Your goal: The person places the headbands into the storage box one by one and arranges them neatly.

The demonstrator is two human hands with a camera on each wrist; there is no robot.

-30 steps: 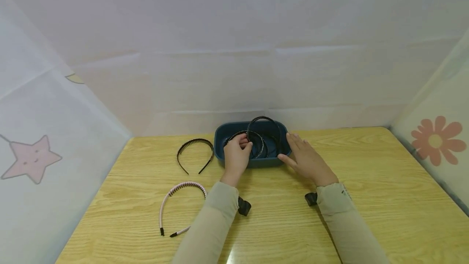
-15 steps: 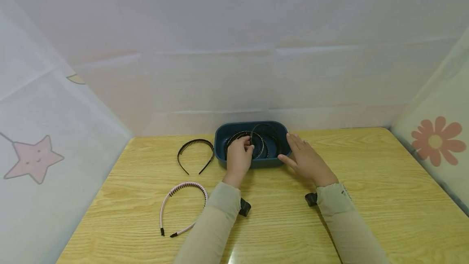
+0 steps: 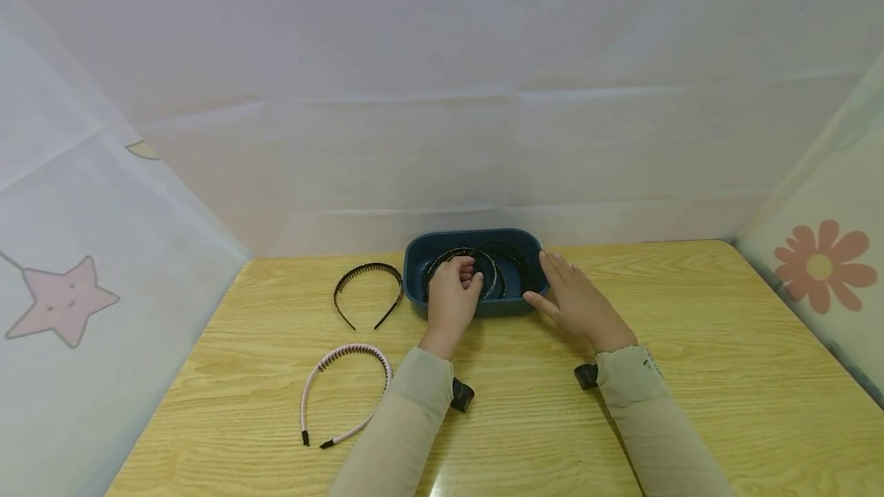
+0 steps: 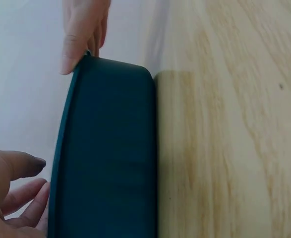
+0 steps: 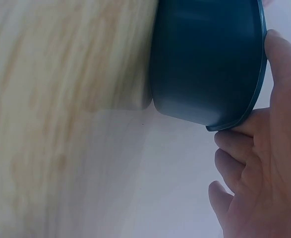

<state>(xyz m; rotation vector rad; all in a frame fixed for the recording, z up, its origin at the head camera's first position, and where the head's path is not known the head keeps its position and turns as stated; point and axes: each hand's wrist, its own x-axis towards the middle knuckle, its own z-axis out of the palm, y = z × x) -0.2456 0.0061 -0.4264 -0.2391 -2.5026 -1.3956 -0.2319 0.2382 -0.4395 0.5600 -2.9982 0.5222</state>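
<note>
One black headband [image 3: 367,265] lies left of my nearer left hand [image 3: 452,301], fingers apart, seemingly empty; right hand [image 3: 582,305] touches tub [image 3: 500,308], fingers straight.

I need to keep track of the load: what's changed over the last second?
The black arched headband that stuck up from the dark blue oblong plastic bin sank down inside; the left hand moved slightly right, apparently letting go. Unchanged: right hand at the bin's right end, pink toothed headband and black toothed headband on the wood-grain table.
</note>
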